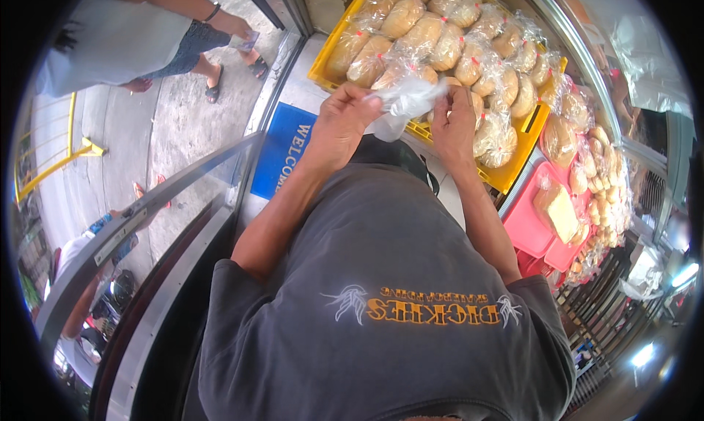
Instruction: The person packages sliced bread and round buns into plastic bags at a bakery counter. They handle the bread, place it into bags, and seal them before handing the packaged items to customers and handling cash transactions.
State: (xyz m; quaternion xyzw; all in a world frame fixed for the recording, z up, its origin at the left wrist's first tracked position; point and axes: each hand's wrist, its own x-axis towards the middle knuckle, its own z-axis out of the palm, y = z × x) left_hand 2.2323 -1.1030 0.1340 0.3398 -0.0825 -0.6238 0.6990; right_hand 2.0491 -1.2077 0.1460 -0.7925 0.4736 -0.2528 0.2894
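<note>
A thin clear plastic bag (408, 101), blurred and crumpled, is stretched between my two hands in front of my waist. My left hand (345, 121) pinches one side of it between thumb and fingers. At its other side, the fingertips of my right hand (456, 115) are closed on the bag's edge. Just beyond the hands stands a yellow plastic crate (525, 156) filled with several bread loaves (422, 33). Each loaf is wrapped in clear plastic, many fastened with red ties. The bag hides some of the nearest loaves.
At right, pink trays (531, 214) carry more wrapped bread, including a pale block loaf (555, 206). A blue doormat (281, 146) bearing writing lies at left, beside a metal-framed glass door (148, 206). Outside, a person (148, 30) holds something flat; others are lower left.
</note>
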